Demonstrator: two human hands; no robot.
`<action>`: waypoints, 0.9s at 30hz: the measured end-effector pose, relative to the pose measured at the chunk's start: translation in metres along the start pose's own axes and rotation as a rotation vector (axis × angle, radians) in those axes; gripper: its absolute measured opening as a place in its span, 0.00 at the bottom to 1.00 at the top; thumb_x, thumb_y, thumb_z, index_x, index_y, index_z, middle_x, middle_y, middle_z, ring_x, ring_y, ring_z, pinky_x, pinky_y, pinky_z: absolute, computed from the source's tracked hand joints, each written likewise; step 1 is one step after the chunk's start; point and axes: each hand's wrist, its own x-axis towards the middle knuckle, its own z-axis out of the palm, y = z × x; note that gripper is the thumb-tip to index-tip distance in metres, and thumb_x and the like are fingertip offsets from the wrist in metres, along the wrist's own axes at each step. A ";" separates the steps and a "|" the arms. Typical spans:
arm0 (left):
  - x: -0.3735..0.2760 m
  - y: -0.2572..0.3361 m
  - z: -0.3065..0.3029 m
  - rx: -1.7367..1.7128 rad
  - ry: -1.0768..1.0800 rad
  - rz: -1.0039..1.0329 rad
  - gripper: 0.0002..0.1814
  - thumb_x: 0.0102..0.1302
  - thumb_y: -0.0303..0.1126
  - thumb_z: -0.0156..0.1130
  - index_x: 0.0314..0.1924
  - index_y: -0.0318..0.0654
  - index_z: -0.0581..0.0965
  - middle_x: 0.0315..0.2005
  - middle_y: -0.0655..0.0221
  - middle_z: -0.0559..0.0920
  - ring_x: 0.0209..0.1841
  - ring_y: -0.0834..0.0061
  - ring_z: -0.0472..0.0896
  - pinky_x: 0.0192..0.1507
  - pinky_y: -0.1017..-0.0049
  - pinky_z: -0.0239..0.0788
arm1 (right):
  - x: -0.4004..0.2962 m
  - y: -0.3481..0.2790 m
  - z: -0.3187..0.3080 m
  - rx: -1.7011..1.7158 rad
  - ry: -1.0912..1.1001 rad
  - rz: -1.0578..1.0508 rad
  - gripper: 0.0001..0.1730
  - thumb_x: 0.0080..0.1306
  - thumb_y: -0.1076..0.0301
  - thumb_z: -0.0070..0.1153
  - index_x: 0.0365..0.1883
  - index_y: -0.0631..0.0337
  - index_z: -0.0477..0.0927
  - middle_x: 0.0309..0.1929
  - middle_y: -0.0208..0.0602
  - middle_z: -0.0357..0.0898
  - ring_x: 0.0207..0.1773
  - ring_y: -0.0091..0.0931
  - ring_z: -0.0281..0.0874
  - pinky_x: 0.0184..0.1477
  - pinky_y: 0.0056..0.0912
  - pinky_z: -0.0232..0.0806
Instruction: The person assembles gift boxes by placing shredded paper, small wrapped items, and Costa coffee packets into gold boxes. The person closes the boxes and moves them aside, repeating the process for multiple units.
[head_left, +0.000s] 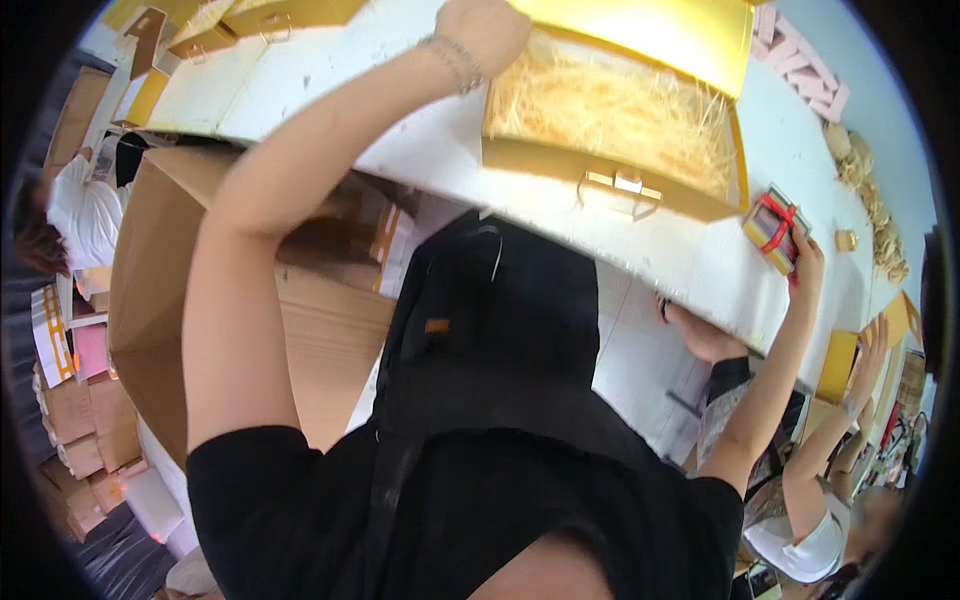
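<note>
A golden gift box (540, 154) with a metal handle stands on the white table, its lid raised and its inside full of pale shredded filler (607, 105). My left hand (484, 34), with a bracelet on the wrist, is at the upper left corner of this box by the lid; its fingers are hidden, so its grip is unclear. To the right of the box, my right hand (806, 259) holds a small clear-topped box (772, 229) tied with a red ribbon, over the tabletop.
A large cardboard carton (157, 277) stands open at the left below the table edge. More golden boxes (292, 15) lie at the upper left. A small gold item (846, 241) sits at the right. Co-workers are at both sides; one co-worker's hands (870, 360) touch a yellow box (836, 367).
</note>
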 end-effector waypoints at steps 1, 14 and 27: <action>0.003 0.008 -0.011 0.103 -0.028 -0.007 0.10 0.61 0.40 0.61 0.35 0.41 0.82 0.26 0.64 0.83 0.28 0.68 0.82 0.26 0.75 0.73 | -0.013 0.003 0.014 -0.402 0.135 -0.066 0.27 0.63 0.63 0.60 0.52 0.78 0.70 0.49 0.56 0.75 0.53 0.35 0.76 0.51 0.34 0.69; 0.052 0.073 -0.024 -0.014 -0.287 0.566 0.11 0.54 0.27 0.56 0.34 0.34 0.84 0.34 0.53 0.84 0.39 0.59 0.84 0.42 0.64 0.75 | -0.309 -0.031 0.330 -0.744 -0.845 -1.072 0.11 0.55 0.71 0.52 0.37 0.65 0.79 0.35 0.43 0.78 0.33 0.35 0.81 0.28 0.35 0.75; -0.032 0.007 -0.152 -0.444 0.629 0.282 0.14 0.63 0.38 0.60 0.34 0.33 0.82 0.26 0.56 0.83 0.30 0.61 0.83 0.36 0.69 0.74 | -0.086 -0.195 0.194 -0.656 -0.353 -1.032 0.16 0.61 0.77 0.50 0.47 0.61 0.79 0.43 0.42 0.81 0.41 0.40 0.80 0.44 0.40 0.72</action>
